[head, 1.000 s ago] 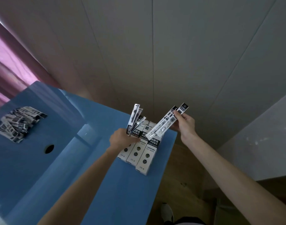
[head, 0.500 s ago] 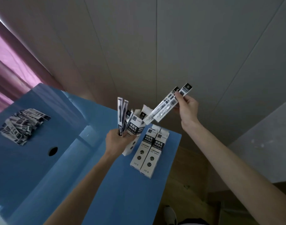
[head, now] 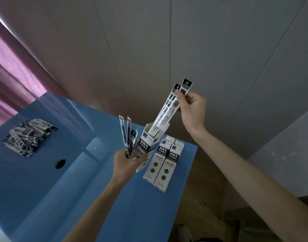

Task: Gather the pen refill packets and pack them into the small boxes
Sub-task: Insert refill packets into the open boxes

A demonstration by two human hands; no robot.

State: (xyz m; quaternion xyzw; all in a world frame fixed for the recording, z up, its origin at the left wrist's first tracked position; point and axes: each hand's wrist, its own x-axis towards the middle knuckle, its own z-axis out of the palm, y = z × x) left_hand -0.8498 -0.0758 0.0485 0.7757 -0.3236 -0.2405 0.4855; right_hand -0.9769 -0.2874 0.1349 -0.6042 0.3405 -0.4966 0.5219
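Left hand (head: 125, 158) grips small white-and-black cardboard box (head: 146, 147), mouth up, over blue table's (head: 97, 198) far-right corner, plus spare slim refill packets (head: 127, 137) fanned beside. Right hand (head: 191, 105) pinches two long white-black refill packets (head: 169, 110), lower tips entering mouth. Tbh best bet: keep box steady, line packets parallel, slide straight down. Loose packet pile (head: 30, 137) near left edge; two more boxes (head: 162, 163) flat at far-right corner.

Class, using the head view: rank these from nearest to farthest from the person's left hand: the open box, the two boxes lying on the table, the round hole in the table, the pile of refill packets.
1. Open box: gripped in the left hand itself.
2. Two lying boxes: just right of it.
3. Round hole: to its left.
4. Packet pile: far left on the table.
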